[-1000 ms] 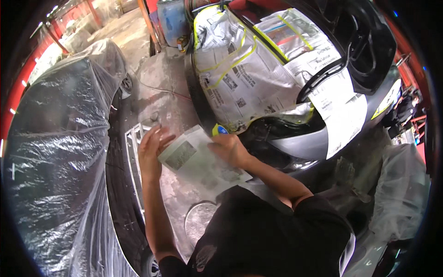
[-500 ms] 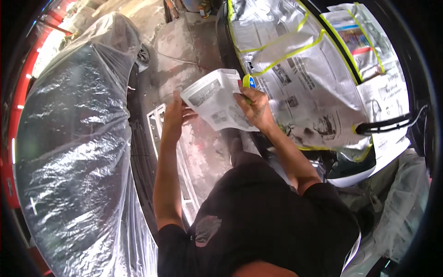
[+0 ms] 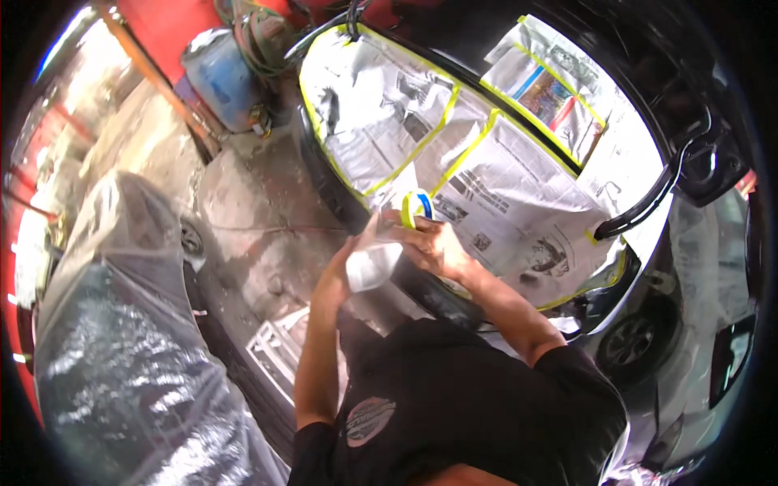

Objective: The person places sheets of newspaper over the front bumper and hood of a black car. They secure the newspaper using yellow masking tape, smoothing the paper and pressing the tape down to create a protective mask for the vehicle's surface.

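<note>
Hands: two, one left hand (image 3: 339,263) and one right hand (image 3: 438,247). Tape rolls: one yellow-and-blue tape roll (image 3: 408,209), in the right hand. Loose paper: one blurred paper sheet (image 3: 374,266), between the hands. Yellow strips (image 3: 466,154) across the middle of the large newspaper cover (image 3: 510,202): two, beyond the right hand. Drums: one blue drum (image 3: 219,81), beyond the left hand. Wheels in clear view: two, one left wheel (image 3: 191,240) to the left of the left hand, one right wheel (image 3: 637,340) to the right of the right hand.

Matt paper sheets (image 3: 519,194); glossy, wrinkled plastic film (image 3: 121,348); rough floor (image 3: 251,190)
</note>
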`<state>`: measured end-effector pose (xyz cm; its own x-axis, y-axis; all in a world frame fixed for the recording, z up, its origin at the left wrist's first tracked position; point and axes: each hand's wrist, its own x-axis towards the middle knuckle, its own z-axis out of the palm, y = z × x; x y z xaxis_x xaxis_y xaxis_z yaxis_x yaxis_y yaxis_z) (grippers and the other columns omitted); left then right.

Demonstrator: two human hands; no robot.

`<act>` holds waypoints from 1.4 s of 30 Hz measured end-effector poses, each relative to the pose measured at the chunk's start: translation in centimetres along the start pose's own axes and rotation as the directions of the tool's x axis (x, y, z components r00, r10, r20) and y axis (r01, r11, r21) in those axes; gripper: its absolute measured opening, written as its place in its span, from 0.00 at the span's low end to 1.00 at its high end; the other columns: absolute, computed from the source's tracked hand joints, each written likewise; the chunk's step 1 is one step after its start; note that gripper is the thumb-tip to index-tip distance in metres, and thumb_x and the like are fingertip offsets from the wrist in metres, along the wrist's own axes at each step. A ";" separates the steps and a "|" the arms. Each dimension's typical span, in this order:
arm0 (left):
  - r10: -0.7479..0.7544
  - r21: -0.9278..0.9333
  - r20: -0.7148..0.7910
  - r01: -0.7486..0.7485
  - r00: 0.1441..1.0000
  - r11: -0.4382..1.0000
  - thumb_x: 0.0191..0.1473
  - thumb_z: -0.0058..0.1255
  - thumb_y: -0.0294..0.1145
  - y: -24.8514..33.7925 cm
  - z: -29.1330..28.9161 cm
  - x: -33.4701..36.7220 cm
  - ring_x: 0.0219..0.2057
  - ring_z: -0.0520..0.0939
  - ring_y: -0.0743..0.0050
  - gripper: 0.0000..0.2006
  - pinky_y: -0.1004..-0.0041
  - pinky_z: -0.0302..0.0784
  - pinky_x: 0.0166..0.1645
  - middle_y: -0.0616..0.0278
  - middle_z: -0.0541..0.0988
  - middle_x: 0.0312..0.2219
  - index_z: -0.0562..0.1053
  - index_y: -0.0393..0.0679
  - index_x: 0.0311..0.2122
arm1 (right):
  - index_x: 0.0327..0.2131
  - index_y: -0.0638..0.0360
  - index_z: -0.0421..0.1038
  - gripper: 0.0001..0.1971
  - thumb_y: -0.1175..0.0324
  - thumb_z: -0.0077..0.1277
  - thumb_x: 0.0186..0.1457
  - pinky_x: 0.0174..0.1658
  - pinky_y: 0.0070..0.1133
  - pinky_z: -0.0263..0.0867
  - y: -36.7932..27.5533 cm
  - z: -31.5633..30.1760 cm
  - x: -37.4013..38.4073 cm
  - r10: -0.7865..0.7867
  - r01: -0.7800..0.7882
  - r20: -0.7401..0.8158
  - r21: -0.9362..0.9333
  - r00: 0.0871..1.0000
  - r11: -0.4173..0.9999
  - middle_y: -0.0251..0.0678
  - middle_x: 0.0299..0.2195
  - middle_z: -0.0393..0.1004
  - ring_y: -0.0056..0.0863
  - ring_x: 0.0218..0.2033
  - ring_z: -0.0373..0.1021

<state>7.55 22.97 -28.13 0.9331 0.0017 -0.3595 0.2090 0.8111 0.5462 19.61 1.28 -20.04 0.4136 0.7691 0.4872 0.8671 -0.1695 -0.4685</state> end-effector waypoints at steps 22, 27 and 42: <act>-0.064 0.392 0.907 -0.890 0.417 -0.233 0.58 0.52 0.22 26.9 14.8 16.4 0.38 0.83 0.41 0.14 0.54 0.79 0.38 0.50 0.83 0.37 0.73 0.48 0.50 | 0.53 0.47 0.78 0.29 0.65 0.71 0.43 0.63 0.38 0.62 -1.0 -10.4 22.7 0.236 -0.197 -0.022 -0.627 0.971 0.754 0.44 0.60 0.68 0.45 0.59 0.65; -0.027 0.555 0.826 -0.821 0.563 -0.137 0.56 0.55 0.22 28.5 16.3 17.4 0.42 0.84 0.44 0.22 0.56 0.80 0.42 0.46 0.83 0.41 0.70 0.48 0.57 | 0.38 0.56 0.82 0.10 0.66 0.64 0.53 0.44 0.33 0.70 4.7 -13.2 23.3 0.495 -0.291 0.143 -0.658 0.857 0.694 0.42 0.33 0.77 0.41 0.38 0.75; -0.007 0.284 0.939 -0.790 0.343 -0.544 0.50 0.52 0.19 37.4 24.9 40.7 0.47 0.82 0.45 0.12 0.45 0.71 0.53 0.48 0.83 0.40 0.78 0.43 0.41 | 0.36 0.65 0.78 0.15 0.61 0.61 0.54 0.39 0.22 0.66 10.8 -23.6 17.7 0.836 -0.905 -0.347 -0.170 0.425 0.390 0.34 0.32 0.78 0.21 0.33 0.72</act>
<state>60.63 38.82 -3.52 0.5931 -0.5548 0.5834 -0.7674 -0.6087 0.2014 42.85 -1.44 0.94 0.9970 -0.0284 0.0717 0.0112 -0.8668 -0.4986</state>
